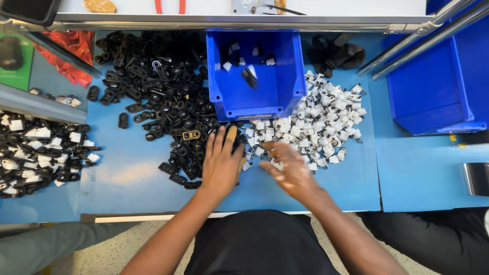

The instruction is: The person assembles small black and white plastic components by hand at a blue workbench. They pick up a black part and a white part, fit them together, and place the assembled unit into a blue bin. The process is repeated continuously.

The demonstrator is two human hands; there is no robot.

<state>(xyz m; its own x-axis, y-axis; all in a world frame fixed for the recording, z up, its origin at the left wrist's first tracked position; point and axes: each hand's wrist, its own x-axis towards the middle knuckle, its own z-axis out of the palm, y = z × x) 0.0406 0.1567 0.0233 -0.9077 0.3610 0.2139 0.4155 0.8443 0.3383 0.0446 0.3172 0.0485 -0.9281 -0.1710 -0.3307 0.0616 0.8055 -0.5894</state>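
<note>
the left hand (220,162) lies flat, fingers spread wide, palm down on the edge of a heap of black plastic clips (163,97), glossy and looped. the right hand (286,168) is blurred, fingers loosely apart, holding nothing i can make out, just at the near edge of a pile of small white blocky pieces (316,122). between the two heaps stands a smooth blue plastic bin (282,97), a few mixed pieces inside, on the matte blue table (132,178).
</note>
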